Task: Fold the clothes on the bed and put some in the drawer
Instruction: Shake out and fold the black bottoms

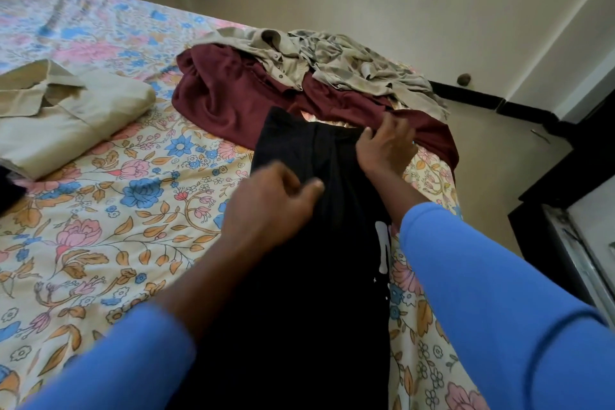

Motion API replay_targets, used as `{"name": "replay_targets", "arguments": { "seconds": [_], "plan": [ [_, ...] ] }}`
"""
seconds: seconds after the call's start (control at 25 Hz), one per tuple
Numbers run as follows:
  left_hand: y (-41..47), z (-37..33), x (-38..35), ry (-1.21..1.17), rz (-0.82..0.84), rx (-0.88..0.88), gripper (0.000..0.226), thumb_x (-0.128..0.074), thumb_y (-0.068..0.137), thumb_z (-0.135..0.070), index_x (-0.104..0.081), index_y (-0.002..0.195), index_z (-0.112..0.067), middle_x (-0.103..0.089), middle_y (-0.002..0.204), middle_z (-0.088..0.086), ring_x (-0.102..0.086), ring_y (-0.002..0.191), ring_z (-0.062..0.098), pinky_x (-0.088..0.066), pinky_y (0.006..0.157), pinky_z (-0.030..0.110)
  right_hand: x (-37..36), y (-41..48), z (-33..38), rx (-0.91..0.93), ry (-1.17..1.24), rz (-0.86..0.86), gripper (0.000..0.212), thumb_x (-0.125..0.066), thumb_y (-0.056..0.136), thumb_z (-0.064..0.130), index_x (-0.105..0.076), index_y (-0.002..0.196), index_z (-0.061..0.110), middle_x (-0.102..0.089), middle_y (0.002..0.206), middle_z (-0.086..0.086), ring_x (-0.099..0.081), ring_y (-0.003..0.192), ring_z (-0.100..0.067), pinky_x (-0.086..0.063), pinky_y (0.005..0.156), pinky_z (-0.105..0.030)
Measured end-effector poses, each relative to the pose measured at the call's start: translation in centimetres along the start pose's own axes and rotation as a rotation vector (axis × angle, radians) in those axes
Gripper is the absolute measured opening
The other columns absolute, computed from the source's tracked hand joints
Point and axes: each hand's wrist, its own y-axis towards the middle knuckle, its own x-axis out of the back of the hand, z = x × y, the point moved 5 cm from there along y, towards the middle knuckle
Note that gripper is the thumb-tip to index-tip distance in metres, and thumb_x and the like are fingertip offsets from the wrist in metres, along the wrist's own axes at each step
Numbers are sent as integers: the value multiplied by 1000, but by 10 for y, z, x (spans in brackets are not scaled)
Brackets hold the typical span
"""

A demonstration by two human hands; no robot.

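- Black garment (309,243): lay lengthwise on bed (116,226), near its right edge, running from the person toward the unfolded heap. White print showed at its right side. Narrowed to a long strip; judged part-folded, fold not complete.
- Left hand (269,206): on the garment's left-centre, fingers curled in with thumb against the cloth, appeared to pinch a fold. Blurred, so grip detail uncertain.
- Right hand (386,146): at the garment's far end, fingertips closed on the top edge.
- Maroon garment (226,100): unfolded, just beyond the black one, touching its far end.
- Beige shirt (279,50) and grey patterned garment (359,66): crumpled, lying atop the maroon one. Not yet folded.
- Folded beige shirt (66,116): done, set well apart at left. A dark item (8,186) beside it at frame edge, unidentifiable.
- Progress, est.: one item finished, one in hand, three or so left. Nothing seen put away; no drawer plainly in view, though dark furniture (565,176) stood at right.
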Motion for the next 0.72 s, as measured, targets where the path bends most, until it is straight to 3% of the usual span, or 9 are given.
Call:
{"name": "replay_targets", "arguments": {
  "seconds": [0.08, 0.12, 0.24, 0.4, 0.56, 0.64, 0.72],
  "plan": [
    [68, 8, 18, 59, -165, 42, 45, -65, 94, -51, -63, 121, -15, -66, 119, 9, -63, 111, 30, -52, 96, 45, -3, 24, -27, -346, 93, 148, 66, -70, 79, 44, -55, 135, 13, -55, 139, -15, -54, 128, -37, -47, 106, -46],
    [102, 14, 20, 95, -152, 104, 52, -66, 94, -46, -57, 130, -9, -62, 129, 15, -59, 120, 36, -49, 101, 47, -8, 32, -37, -457, 239, 247, 71, -76, 69, 44, -59, 130, 10, -63, 130, -15, -62, 118, -36, -53, 101, -46],
    [177, 22, 10, -1, -29, 300, 63, -74, 90, -40, -53, 133, 0, -62, 129, 19, -61, 120, 39, -53, 102, 44, -31, 43, -57, -576, 657, 377, 57, -92, 63, 22, -68, 110, 3, -73, 102, -9, -73, 92, -27, -61, 90, -40],
    [210, 20, -4, -360, 0, 411, 41, -84, 85, -13, -55, 113, -5, -61, 92, 12, -65, 78, 25, -58, 81, 41, -37, 30, -58, -509, 838, 487, 17, -82, 82, 4, -72, 89, 16, -76, 95, -11, -73, 83, -24, -61, 77, -35],
    [203, 37, 12, -554, -92, 330, 52, -93, 62, -22, -77, 110, -11, -79, 98, 11, -78, 80, 26, -65, 79, 45, -3, 21, -41, -481, 921, 469, 26, -71, 87, -7, -65, 82, 18, -70, 87, -8, -66, 75, -19, -54, 53, -21],
    [164, 26, 33, -543, -157, 208, 31, -90, 70, -22, -81, 100, -20, -80, 91, 3, -79, 80, 21, -65, 77, 41, 31, 6, -31, -397, 877, 408, 19, -71, 87, -4, -66, 88, 15, -69, 89, -6, -64, 73, -14, -52, 54, -17],
    [110, 6, 53, -448, -176, 36, 17, -84, 81, -18, -80, 97, -22, -80, 89, -4, -78, 82, 15, -63, 75, 34, 70, -19, -25, -253, 846, 289, 21, -74, 84, 2, -68, 97, 17, -70, 91, 0, -65, 78, -11, -53, 66, -19]
  ]
}}
